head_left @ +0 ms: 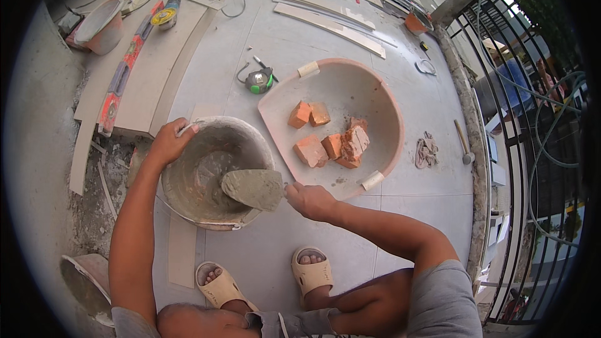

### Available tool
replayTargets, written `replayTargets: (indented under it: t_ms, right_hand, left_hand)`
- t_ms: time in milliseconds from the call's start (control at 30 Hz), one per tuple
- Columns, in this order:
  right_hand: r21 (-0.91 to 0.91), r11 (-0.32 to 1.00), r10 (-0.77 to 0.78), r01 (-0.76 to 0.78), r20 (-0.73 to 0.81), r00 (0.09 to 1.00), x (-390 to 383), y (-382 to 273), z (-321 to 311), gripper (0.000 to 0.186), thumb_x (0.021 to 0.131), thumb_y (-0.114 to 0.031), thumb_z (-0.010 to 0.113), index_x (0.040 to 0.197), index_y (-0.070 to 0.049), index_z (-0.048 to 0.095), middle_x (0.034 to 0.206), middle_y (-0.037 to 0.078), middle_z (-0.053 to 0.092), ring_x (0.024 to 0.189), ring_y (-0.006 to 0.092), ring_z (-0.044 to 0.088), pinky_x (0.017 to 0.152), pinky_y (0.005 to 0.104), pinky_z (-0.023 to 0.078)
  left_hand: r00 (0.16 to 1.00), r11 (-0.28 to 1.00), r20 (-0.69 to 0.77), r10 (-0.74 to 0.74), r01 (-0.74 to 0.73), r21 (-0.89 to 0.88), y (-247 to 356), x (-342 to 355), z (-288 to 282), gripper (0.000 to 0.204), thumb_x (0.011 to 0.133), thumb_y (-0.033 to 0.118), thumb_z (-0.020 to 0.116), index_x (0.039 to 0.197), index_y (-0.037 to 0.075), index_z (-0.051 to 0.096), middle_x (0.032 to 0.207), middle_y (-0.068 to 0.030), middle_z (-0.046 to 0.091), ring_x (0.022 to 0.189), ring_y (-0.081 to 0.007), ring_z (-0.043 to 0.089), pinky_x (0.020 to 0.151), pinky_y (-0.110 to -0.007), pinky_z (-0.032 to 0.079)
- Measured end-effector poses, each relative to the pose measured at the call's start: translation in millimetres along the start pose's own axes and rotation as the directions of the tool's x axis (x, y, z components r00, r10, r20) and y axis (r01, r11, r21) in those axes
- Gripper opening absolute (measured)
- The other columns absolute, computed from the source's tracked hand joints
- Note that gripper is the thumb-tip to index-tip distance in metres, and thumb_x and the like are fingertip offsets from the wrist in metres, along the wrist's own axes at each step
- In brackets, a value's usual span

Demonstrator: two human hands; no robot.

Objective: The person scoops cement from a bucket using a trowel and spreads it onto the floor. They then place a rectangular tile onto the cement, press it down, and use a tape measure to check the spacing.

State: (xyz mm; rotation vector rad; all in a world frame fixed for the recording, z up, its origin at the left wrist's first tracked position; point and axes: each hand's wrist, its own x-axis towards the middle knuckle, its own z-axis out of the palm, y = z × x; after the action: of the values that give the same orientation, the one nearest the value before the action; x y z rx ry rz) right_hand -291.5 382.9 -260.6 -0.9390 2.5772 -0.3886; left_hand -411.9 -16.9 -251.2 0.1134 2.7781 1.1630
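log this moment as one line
left hand: grips mortar bucket rim | right hand: holds trowel loaded with mortar over bucket | brick pieces in pan beside

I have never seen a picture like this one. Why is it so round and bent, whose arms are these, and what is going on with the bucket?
A wide fisheye camera on a person's head looks down, so straight edges bend. The arms rising from the lower edge are that person's own. The left hand grips the rim of a mortar-smeared bucket. The right hand holds a trowel loaded with grey mortar over it. Beside it on the tiled floor lies a shallow pink basin holding broken bricks, with a tape measure behind.
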Motion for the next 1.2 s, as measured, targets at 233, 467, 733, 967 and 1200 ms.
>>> replayTargets:
  t_ms: [233,467,733,967,1200]
  right_hand:
    - [-0.098,0.987,0.137,-0.128,0.097,0.986,-22.0,19.5,1.9,0.019,0.097,-0.018,0.051,0.107,-0.003,0.045,0.095,0.019,0.059,0.081,0.039,0.067,0.068,0.0508,0.054]
    - [-0.004,0.986,0.167,-0.168,-0.088,0.982,-74.2,66.0,-25.7,0.023,0.092,-0.014,0.061,0.104,-0.002,0.046,0.095,0.022,0.061,0.082,0.0431,0.064,0.071,0.0502,0.052]
    - [0.761,0.577,0.206,-0.295,0.214,0.955,-23.9,-16.7,-102.4,0.041,0.099,-0.041,0.059,0.112,-0.002,0.058,0.08,0.008,0.06,0.065,0.0192,0.06,0.06,0.0336,0.05]
    - [0.605,0.66,0.161,-0.446,0.466,0.87,6.2,-23.7,-112.6,0.047,0.101,-0.047,0.054,0.106,-0.002,0.063,0.071,0.002,0.053,0.06,0.012,0.053,0.055,0.028,0.045]
    - [0.441,0.698,0.372,-0.564,0.45,0.812,-59.0,41.7,-150.3,0.037,0.094,-0.037,0.067,0.103,-0.001,0.068,0.068,0.001,0.057,0.057,0.0125,0.054,0.052,0.028,0.044]
  left_hand:
    - [1.0,1.0,0.002,-0.027,0.028,-0.005,12.4,-4.0,-5.5,0.054,0.09,0.051,0.064,0.104,-0.001,0.069,0.094,-0.0244,0.069,0.089,-0.0366,0.067,0.081,-0.043,0.051]
    - [1.0,0.999,-0.014,-0.022,0.021,-0.029,17.9,-12.2,-5.8,0.056,0.089,0.052,0.064,0.106,-0.002,0.069,0.099,-0.0264,0.069,0.096,-0.0392,0.067,0.085,-0.044,0.05]
    - [0.997,0.999,-0.069,0.022,-0.02,0.031,1.4,-5.5,0.6,0.047,0.092,0.046,0.064,0.099,0.001,0.07,0.086,-0.0169,0.07,0.08,-0.0245,0.066,0.077,-0.038,0.05]
    - [0.999,0.999,-0.006,-0.033,0.033,0.003,8.2,-7.2,-0.3,0.051,0.091,0.05,0.064,0.1,0.0,0.069,0.092,-0.0215,0.07,0.087,-0.0324,0.067,0.08,-0.041,0.05]
    - [0.998,1.0,-0.052,-0.019,0.019,-0.006,1.6,-6.3,0.5,0.055,0.09,0.052,0.064,0.099,-0.002,0.068,0.095,-0.0242,0.069,0.089,-0.0362,0.068,0.08,-0.043,0.05]
